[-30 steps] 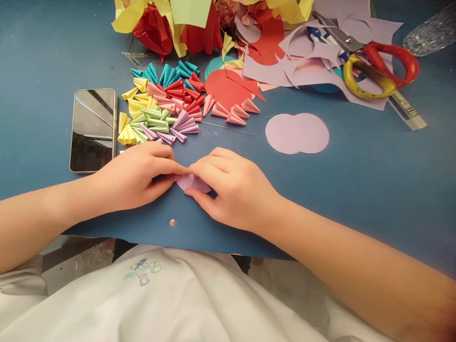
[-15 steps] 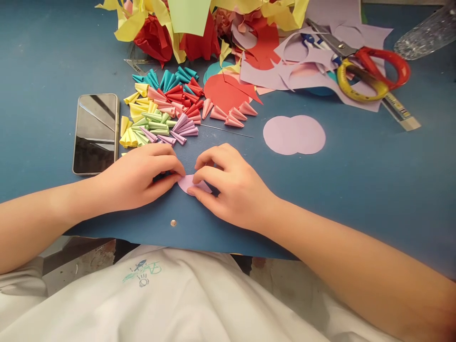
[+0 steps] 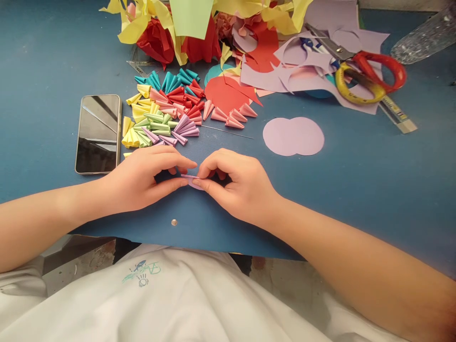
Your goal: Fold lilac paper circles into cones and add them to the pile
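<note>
My left hand (image 3: 142, 178) and my right hand (image 3: 237, 183) meet fingertip to fingertip over a small lilac paper piece (image 3: 194, 182) on the blue table (image 3: 374, 180). Both pinch it, and its upper edge is folded up into a thin strip between the fingers. Just beyond the hands lies a heap of small rolled paper cones (image 3: 164, 111) in yellow, green, lilac, red, pink and teal. Two overlapping lilac paper circles (image 3: 293, 136) lie flat to the right of the cones.
A phone (image 3: 99, 133) lies screen-up left of the cones. A thin needle (image 3: 228, 131) rests beside them. Paper scraps (image 3: 270, 52) pile up at the back, with red-and-yellow-handled scissors (image 3: 366, 71) and a ruler (image 3: 397, 114) on the right. A glass object (image 3: 423, 35) stands far right.
The lilac piece lay flatter under my fingers before; now its edge is folded up and pinched between both hands. My right-hand fingers curled in closer over it.
</note>
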Available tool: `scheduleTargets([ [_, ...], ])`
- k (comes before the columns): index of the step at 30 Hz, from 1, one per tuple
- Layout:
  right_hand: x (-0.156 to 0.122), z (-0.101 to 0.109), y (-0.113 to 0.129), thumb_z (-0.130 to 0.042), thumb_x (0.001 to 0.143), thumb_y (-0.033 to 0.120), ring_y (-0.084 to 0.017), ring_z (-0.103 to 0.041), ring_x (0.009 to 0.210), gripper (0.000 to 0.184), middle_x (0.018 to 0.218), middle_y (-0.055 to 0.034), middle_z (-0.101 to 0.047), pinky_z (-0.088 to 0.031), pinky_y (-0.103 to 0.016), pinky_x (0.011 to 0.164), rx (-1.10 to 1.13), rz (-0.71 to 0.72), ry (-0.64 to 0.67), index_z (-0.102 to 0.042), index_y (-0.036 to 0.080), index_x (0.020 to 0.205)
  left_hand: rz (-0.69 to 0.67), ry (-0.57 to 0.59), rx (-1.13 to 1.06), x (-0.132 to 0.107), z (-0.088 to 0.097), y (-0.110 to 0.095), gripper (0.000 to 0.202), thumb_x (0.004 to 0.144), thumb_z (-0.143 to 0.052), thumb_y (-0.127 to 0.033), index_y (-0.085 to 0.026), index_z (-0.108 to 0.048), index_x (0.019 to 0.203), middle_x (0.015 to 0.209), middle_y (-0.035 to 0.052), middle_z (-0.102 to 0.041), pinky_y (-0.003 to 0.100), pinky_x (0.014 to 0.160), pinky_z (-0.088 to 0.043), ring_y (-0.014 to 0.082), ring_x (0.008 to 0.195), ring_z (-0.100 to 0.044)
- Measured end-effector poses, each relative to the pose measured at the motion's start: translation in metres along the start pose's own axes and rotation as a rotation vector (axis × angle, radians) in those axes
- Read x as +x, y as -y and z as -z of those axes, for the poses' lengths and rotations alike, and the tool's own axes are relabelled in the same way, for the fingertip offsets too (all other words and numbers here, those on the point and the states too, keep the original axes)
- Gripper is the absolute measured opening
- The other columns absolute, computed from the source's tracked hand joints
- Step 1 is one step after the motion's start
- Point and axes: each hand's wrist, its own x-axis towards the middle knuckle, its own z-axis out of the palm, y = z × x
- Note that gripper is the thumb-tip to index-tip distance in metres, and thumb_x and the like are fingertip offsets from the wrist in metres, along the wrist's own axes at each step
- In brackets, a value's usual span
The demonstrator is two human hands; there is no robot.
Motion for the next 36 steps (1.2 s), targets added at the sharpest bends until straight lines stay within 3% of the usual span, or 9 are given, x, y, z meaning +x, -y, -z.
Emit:
scheduleTargets([
  [5,0.0,0.001,0.011,-0.088,0.087,0.016,-0.012,-0.065,0.063,0.018,0.075,0.003,-0.074,-0.054,-0.027,0.059,0.159,-0.175,-0.055,-0.073,0.021,0.082,-0.029,-0.014,-0.074,0.003,0.003,-0.006,0.015,0.105,-0.067,-0.023,-0.02,-0.081,0.103,0.094,0.0027,-0.08,0.025,0.079,-0.054,0.0149,0.084,-0.074],
  [9,-0.001,0.004,0.014,-0.085,0.089,0.017,-0.014,-0.072,0.065,0.011,0.078,0.003,-0.079,-0.059,-0.027,0.062,0.232,-0.22,-0.034,-0.076,0.022,0.086,0.071,-0.021,-0.108,0.004,0.006,-0.012,0.022,0.106,-0.063,-0.025,-0.019,-0.079,0.093,0.086,0.0019,-0.078,0.026,0.073,-0.051,0.0145,0.076,-0.07],
  [13,0.0,0.005,0.005,-0.075,0.095,0.011,-0.013,-0.07,0.066,0.009,0.08,0.0009,-0.08,-0.058,-0.027,0.064,0.107,-0.085,0.047,-0.077,0.02,0.092,0.133,-0.017,-0.023,0.006,0.003,-0.014,0.028,0.104,-0.059,-0.027,-0.018,-0.076,0.084,0.08,0.002,-0.075,0.026,0.071,-0.049,0.0149,0.073,-0.066],
  [17,0.003,0.002,-0.009,-0.066,0.099,0.005,-0.021,-0.071,0.089,0.018,0.101,-0.0075,-0.082,-0.061,-0.039,0.084,-0.157,0.273,-0.011,-0.077,0.02,0.099,0.094,-0.031,0.169,0.007,-0.004,-0.009,0.028,0.104,-0.055,-0.027,-0.019,-0.076,0.088,0.081,0.0028,-0.072,0.028,0.07,-0.047,0.0168,0.075,-0.065],
  [19,0.005,0.0,-0.015,-0.062,0.102,0.006,-0.023,-0.068,0.094,0.021,0.105,-0.0076,-0.082,-0.061,-0.042,0.088,-0.193,0.382,-0.02,-0.076,0.022,0.1,0.072,-0.04,0.252,0.007,-0.007,-0.006,0.029,0.104,-0.054,-0.03,-0.018,-0.076,0.089,0.079,0.0034,-0.07,0.029,0.068,-0.046,0.018,0.074,-0.064],
  [25,0.008,-0.006,-0.022,-0.059,0.105,0.012,-0.024,-0.066,0.09,0.02,0.1,-0.006,-0.083,-0.062,-0.043,0.088,-0.188,0.318,0.047,-0.075,0.023,0.11,0.123,-0.09,0.282,0.006,-0.008,-0.001,0.022,0.104,-0.059,-0.034,-0.022,-0.076,0.109,0.071,-0.001,-0.065,0.03,0.067,-0.046,0.0178,0.068,-0.061],
  [30,0.01,0.001,-0.017,-0.069,0.099,0.012,-0.026,-0.066,0.094,0.015,0.105,-0.0079,-0.083,-0.061,-0.046,0.092,-0.164,0.271,0.12,-0.075,0.021,0.109,0.094,-0.057,0.254,0.006,-0.006,-0.001,0.021,0.103,-0.061,-0.031,-0.021,-0.078,0.096,0.072,-0.0001,-0.066,0.029,0.066,-0.045,0.016,0.067,-0.06],
  [33,0.009,0.007,-0.015,-0.084,0.092,0.024,-0.03,-0.065,0.102,0.033,0.114,-0.0127,-0.081,-0.061,-0.049,0.095,-0.144,0.293,0.211,-0.074,0.016,0.122,0.082,-0.054,0.266,0.007,-0.005,0.0,0.021,0.104,-0.061,-0.03,-0.02,-0.078,0.098,0.072,-0.0003,-0.066,0.027,0.065,-0.044,0.0156,0.066,-0.06],
  [36,0.007,0.006,-0.016,-0.085,0.095,0.035,-0.028,-0.067,0.099,0.028,0.108,-0.0116,-0.081,-0.061,-0.046,0.092,-0.087,0.261,0.148,-0.075,0.017,0.114,0.045,-0.058,0.242,0.007,-0.005,0.002,0.019,0.103,-0.062,-0.028,-0.019,-0.076,0.094,0.072,-0.0005,-0.065,0.027,0.065,-0.044,0.015,0.065,-0.059],
])
